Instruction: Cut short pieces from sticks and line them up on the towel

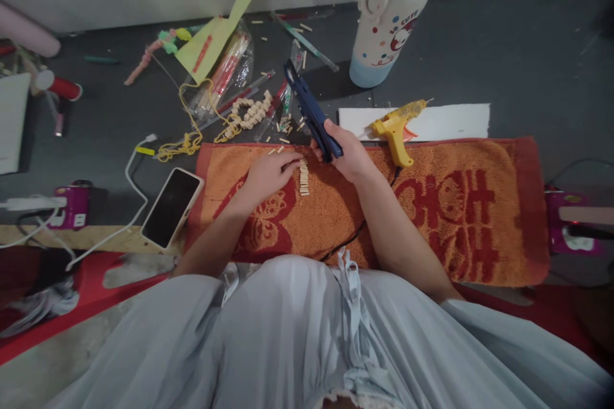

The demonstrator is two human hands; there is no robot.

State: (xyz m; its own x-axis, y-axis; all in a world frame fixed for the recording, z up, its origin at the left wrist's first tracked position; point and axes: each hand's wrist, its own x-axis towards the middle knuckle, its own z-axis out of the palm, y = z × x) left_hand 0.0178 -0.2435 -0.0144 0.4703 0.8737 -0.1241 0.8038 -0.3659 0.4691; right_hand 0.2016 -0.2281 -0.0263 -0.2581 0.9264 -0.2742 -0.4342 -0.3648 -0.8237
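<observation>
My right hand [351,152] is wrapped round a long dark blue hand tool [311,105], which points away from me and to the left. The tool's far end is rounded with a light edge; its exact kind is unclear. Over the orange towel [336,204], my left hand [273,174] has its fingers drawn together at the top end of a short row of small pale wooden stick pieces [304,180]. Anything between those fingertips is too small to make out. Just beyond lie loose cut pieces [284,140] and a beaded-looking pale wooden chain [252,113].
A yellow glue gun [396,131] rests on a white strip [451,120] at the right. Behind it stands a tall bottle [384,32]. Leftward are a phone [173,208], yellow yarn [185,146], bagged sticks [228,70] and a power strip [70,206] with cables.
</observation>
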